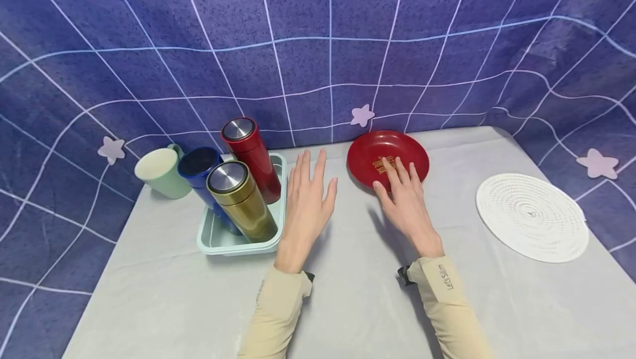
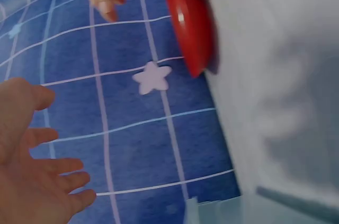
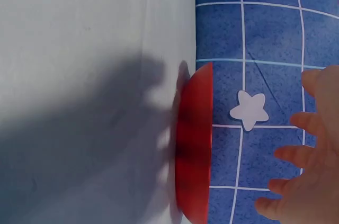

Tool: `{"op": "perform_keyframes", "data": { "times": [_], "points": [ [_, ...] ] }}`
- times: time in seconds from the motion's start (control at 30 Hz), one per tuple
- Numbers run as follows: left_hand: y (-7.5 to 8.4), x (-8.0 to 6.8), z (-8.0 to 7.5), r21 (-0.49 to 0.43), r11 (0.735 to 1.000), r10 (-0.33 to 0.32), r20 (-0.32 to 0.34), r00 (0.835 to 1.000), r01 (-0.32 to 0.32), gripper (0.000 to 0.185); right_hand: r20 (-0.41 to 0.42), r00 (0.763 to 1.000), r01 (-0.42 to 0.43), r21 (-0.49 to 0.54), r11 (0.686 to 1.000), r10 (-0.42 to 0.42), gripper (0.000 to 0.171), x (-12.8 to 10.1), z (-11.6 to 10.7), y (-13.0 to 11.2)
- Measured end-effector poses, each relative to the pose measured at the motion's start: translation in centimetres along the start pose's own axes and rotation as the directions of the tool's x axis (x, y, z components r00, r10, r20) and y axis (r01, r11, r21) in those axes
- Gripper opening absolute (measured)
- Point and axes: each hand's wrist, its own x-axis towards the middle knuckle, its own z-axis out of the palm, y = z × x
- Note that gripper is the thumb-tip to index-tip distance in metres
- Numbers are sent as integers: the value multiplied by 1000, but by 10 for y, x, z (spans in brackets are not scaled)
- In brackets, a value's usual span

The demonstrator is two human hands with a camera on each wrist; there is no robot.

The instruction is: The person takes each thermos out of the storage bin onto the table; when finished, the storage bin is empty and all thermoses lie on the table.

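My left hand point(image 1: 307, 199) hovers just right of a pale blue tray point(image 1: 238, 249), its fingers extended and holding nothing. Inside that tray stand a red thermos point(image 1: 255, 163), a gold thermos point(image 1: 245, 204) and a blue cup point(image 1: 199, 168), all leaning. My right hand point(image 1: 407, 207) is over the near part of a red plate point(image 1: 358, 160) with gold characters, fingers spread. In the right wrist view a gap shows between the fingers and the plate point(image 3: 193, 144); the left wrist view shows the left fingers point(image 2: 63, 166) loosely bent around nothing.
A pale green mug point(image 1: 166, 177) stands left of the tray, at the table's back left. On the right lies a round white woven mat point(image 1: 531, 218). Behind the table point(image 1: 358, 304) hangs a blue gridded curtain point(image 1: 308, 66) with star shapes.
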Motion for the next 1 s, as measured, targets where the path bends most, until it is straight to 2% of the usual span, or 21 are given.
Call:
{"op": "perform_keyframes", "data": {
  "times": [0.27,0.5,0.63,0.77,1.0],
  "points": [
    [12,7,-34,-87,996,10,-85,996,-17,57,-6,1000,-2,26,1000,2,62,-1,-1,-1],
    [16,10,-62,-141,988,29,-184,983,-55,60,5,1000,5,39,999,-6,62,-3,-2,-3],
    [15,10,-75,-176,983,17,-235,972,-59,59,-6,1000,23,33,999,-23,62,-3,-2,-3],
    [12,10,-86,-230,969,14,-322,947,-93,55,-10,999,35,32,999,-34,62,-2,-2,-4],
    [4,8,-104,-306,942,-27,-484,875,-140,49,-12,999,36,37,999,-36,62,-2,-1,-6]
  ]
}}
